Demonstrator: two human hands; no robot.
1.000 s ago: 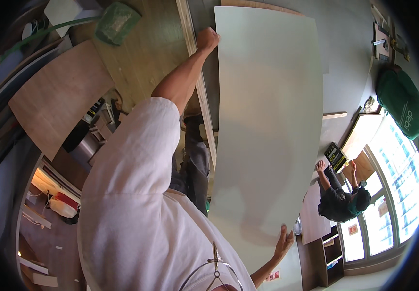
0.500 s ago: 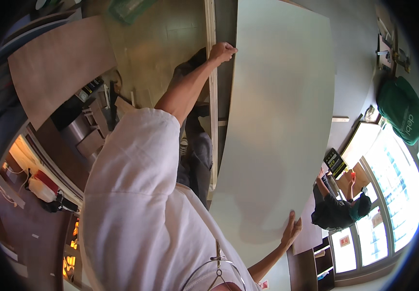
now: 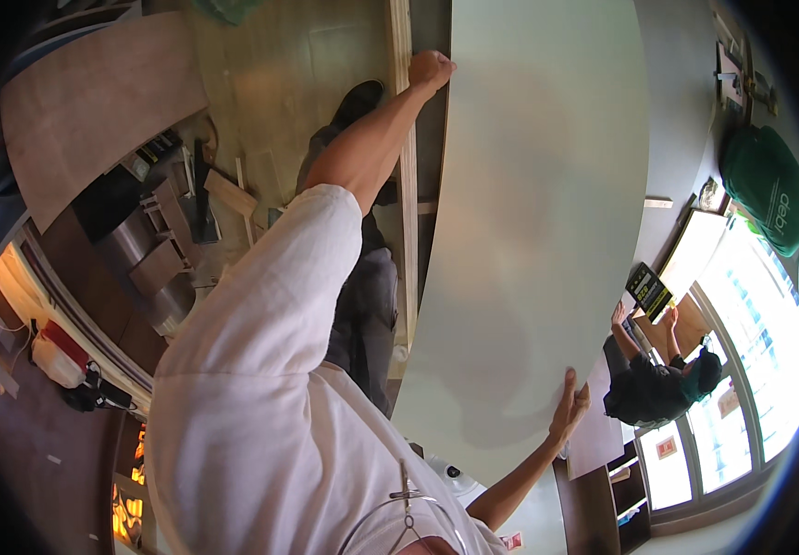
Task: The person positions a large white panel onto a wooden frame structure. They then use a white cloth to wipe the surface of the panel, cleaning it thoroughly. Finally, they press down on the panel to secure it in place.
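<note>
Clasping long, flat, pale-grey panel (image 3: 533,213) rightward from left grip (image 3: 436,70), lengthwise past it; cannot tell closure of right grip (image 3: 569,410), low on opposite edge.

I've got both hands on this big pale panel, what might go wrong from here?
The panel might slip or tip: your left hand and right hand are at its edges, and its far end runs out of view. Its right side may bump the co-worker, who appears close by, though the true gap is unclear. Your left hand could get pinched against the nearby wooden rail.
</note>
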